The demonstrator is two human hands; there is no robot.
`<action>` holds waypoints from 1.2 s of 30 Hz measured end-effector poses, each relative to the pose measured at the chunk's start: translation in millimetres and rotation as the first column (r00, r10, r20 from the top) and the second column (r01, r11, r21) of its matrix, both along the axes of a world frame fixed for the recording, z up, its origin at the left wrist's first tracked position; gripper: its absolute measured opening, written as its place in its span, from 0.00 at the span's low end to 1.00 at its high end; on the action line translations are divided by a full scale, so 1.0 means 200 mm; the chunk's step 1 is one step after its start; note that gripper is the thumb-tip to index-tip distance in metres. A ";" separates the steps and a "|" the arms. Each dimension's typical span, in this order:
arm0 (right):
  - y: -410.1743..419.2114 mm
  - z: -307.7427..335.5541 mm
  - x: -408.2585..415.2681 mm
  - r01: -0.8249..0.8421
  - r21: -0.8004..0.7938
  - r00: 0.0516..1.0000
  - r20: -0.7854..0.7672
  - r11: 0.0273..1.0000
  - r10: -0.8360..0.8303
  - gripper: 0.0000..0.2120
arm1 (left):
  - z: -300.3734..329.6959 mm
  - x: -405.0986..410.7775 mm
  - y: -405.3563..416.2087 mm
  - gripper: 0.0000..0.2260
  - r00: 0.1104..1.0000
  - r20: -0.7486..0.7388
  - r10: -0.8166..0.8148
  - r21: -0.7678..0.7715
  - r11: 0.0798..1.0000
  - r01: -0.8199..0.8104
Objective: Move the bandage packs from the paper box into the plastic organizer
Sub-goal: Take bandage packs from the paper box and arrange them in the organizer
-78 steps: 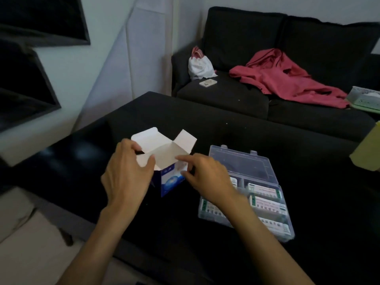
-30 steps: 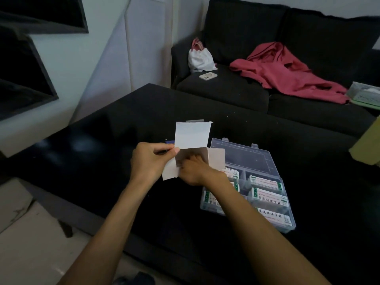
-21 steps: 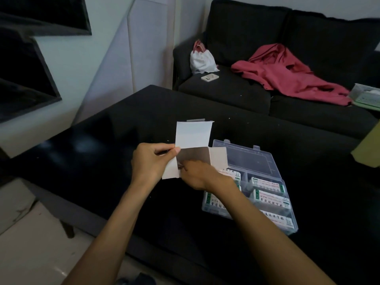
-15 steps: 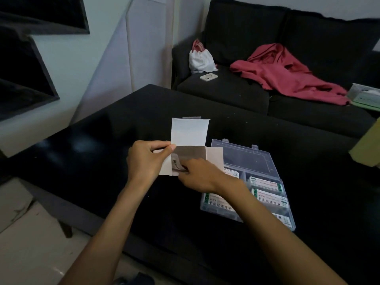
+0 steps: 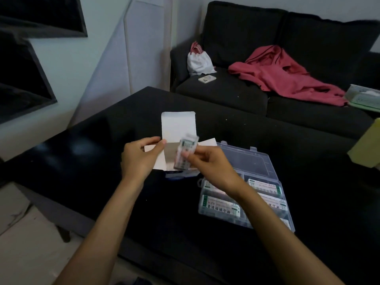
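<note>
Several packs already lie in the plastic organizer on the counter; the left hand grips the paper box, while right hand fingers pinch one bandage pack (blurred) at its mouth, placing still ahead

The table lies bare from 11 to 2 o'clock beyond the paper box. At 4 o'clock the plastic organizer blocks the way, its raised lid standing just beside the box and its compartments mostly filled with packs.
</note>
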State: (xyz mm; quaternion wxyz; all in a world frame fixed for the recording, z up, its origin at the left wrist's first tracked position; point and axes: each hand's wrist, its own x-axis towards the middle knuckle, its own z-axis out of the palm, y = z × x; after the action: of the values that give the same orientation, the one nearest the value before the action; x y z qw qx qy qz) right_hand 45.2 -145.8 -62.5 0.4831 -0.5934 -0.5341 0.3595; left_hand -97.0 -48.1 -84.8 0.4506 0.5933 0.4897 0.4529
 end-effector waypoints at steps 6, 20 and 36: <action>0.15 0.10 0.02 0.179 -0.078 0.970 -0.153 0.981 -0.189 0.09 | 0.04 0.06 -0.01 0.20 0.970 0.241 -0.025 -0.292 0.952 0.097; -0.22 0.11 0.10 0.208 -0.338 0.941 -0.188 0.918 -0.282 0.10 | 0.14 0.15 -0.27 0.02 0.952 -0.082 -0.296 0.031 0.954 0.300; -0.41 0.08 0.26 0.204 -0.312 0.908 -0.294 0.928 -0.298 0.07 | 0.13 0.29 -0.38 0.05 0.864 0.169 -0.475 -0.331 0.798 0.504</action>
State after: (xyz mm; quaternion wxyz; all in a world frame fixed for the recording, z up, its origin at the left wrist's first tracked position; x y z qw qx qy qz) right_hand 97.1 -227.5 -46.6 0.5228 -0.6485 -0.3070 0.4603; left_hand -38.8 -124.9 -58.9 0.6726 0.5876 0.3772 0.2451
